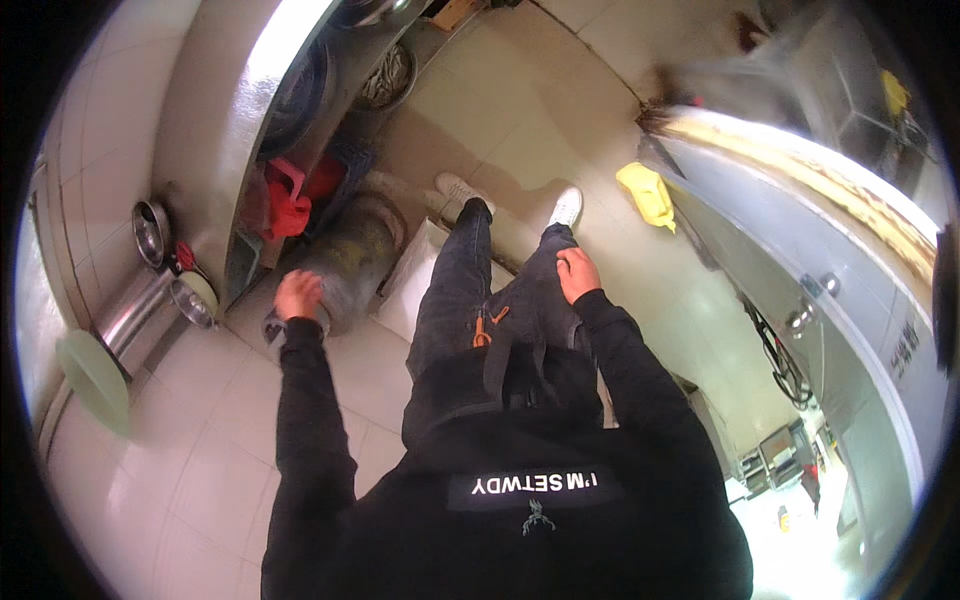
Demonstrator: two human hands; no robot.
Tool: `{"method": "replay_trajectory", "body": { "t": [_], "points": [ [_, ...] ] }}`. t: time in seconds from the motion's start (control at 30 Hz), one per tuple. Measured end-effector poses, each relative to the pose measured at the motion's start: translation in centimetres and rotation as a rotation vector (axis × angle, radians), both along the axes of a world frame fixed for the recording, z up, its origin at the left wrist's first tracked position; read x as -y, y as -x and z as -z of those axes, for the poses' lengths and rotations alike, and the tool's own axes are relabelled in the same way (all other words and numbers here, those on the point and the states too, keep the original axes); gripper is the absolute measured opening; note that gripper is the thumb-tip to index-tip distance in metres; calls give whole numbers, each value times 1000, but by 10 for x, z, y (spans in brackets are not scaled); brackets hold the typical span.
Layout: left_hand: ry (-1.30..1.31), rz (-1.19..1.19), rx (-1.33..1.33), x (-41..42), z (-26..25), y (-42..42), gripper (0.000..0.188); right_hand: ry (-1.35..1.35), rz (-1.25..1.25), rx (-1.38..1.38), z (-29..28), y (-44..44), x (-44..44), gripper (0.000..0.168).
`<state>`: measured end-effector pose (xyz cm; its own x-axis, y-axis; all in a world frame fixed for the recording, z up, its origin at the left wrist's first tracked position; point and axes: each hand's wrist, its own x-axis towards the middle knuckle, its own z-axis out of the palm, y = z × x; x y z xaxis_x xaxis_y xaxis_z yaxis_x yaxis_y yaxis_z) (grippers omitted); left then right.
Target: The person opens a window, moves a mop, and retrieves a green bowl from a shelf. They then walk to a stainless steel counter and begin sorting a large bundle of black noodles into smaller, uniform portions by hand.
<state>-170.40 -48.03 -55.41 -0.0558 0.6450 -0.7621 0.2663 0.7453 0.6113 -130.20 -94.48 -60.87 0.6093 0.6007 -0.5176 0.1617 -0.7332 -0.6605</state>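
My left hand (298,294) hangs out to the left, blurred, with loosely curled fingers and nothing seen in it. Below it stands a worn grey metal cylinder (351,251) with yellowish patches, like a gas cylinder; I cannot tell whether the hand touches it. My right hand (577,274) is beside my right thigh, fingers loosely bent, with no object in it. Between my legs and the cylinder, a white block-like thing (411,281) rests on the floor. White shoes (568,207) show on both my feet, one ahead of each leg.
Left, a metal counter (217,112) has red plastic items (287,201) and a pot (388,79) beneath. Metal ladles or bowls (193,300) are by the wall, near a pale green disc (94,382). Right, a yellow plastic bag (646,196) lies beside a long pale cabinet (795,225); a dark cable (776,356) runs below.
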Motion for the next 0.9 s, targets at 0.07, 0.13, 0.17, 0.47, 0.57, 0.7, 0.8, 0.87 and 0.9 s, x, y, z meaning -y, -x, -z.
{"method": "replay_trajectory", "body": {
  "t": [0.07, 0.13, 0.17, 0.47, 0.57, 0.7, 0.8, 0.87, 0.9],
  "points": [
    [-85, 758, -340, 82, 28, -48, 26, 16, 25, -44, 19, -2, 24, 17],
    [-118, 1087, -391, 168, 51, -110, 36, 6, 13, -54, 34, -6, 51, 16],
    [-29, 1228, -442, 199, 68, -118, 46, -18, 8, -62, 33, -9, 63, 15],
    [41, 1822, -786, 340, 78, -262, 71, -36, 72, -26, 32, -39, 133, 17],
    [-32, 1875, -836, 358, 79, -260, 72, -16, 55, -70, 29, -45, 138, 23],
    [18, 1879, -850, 364, 74, -276, 74, -16, 45, -66, 29, -50, 142, 29],
    [49, 1868, -827, 366, 72, -275, 73, -22, 35, -73, 30, -53, 138, 30],
    [41, 1873, -819, 369, 75, -273, 72, -6, 14, -75, 32, -56, 140, 32],
    [43, 1861, -805, 369, 77, -274, 71, -9, 0, -73, 35, -57, 142, 33]
  ]
}}
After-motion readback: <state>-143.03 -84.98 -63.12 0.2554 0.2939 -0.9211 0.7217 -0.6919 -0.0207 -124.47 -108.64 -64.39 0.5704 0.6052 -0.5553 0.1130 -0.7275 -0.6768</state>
